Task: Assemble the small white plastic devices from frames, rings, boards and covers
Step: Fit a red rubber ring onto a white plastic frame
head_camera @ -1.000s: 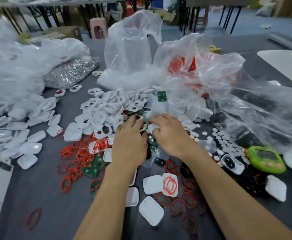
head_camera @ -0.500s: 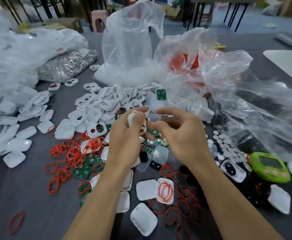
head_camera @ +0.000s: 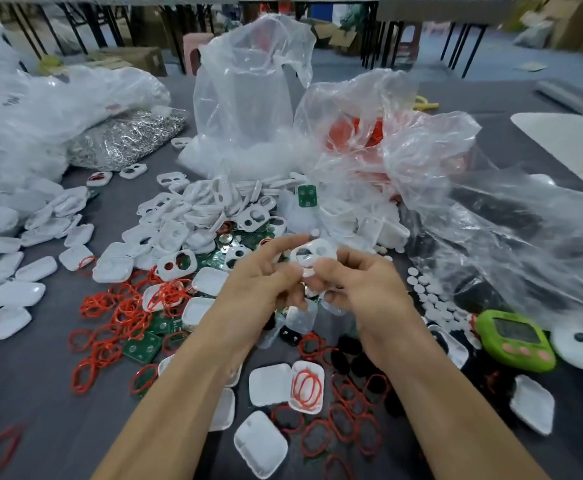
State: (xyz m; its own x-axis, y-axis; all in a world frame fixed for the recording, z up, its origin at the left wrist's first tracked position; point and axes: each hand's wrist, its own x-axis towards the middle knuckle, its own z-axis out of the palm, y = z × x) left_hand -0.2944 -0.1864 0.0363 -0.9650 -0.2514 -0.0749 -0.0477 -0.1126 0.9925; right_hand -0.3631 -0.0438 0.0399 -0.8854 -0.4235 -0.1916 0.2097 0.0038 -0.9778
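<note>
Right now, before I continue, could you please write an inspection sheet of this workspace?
Surface: dark grey table, mostly covered with parts.
Job's things: white frame held above the table; heap of frames behind it; red rings, green boards and white covers scattered around.
Clutter: clear plastic bags, bag of silver metal parts, green device, small white discs.
Hands: left hand and right hand both hold the white frame with their fingertips.
Cables: nothing seen.
Surroundings: table legs, cardboard boxes, pink stool behind.

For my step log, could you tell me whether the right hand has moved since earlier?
Yes: the right hand has lifted off the pile, up toward the green board, now holding a frame.
</note>
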